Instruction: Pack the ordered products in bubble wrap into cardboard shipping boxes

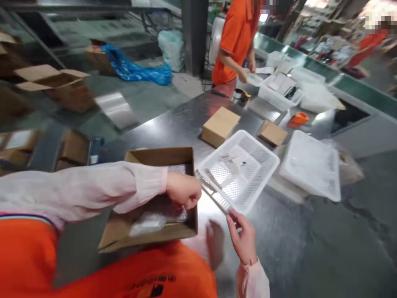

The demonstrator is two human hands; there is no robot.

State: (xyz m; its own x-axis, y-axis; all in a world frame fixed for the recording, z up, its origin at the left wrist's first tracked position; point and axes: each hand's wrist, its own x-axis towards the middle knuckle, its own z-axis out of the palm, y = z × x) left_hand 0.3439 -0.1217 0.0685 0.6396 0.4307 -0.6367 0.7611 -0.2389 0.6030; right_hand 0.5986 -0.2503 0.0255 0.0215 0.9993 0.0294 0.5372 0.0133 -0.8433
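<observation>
My right hand [243,236] pinches the near end of a long, thin, shiny strip [214,195], its thumb and fingertips closed on it. The strip runs along the near left rim of a white perforated plastic basket [266,167], which holds a few clear plastic bags. Over the right side of an open cardboard box [149,238] is my left hand [185,190], its fingers curled closed close to the strip's far end. Whatever lies in those fingers is hidden. Clear plastic packaging [148,221] sits inside the box.
A closed cardboard box [221,124] and a small brown one [273,133] stand beyond the basket on the metal table [279,231]. Stacked white trays [313,165] are at right. A co-worker in orange [235,41] handles things by a white bin [279,97]. Open cartons [70,93] stand at left.
</observation>
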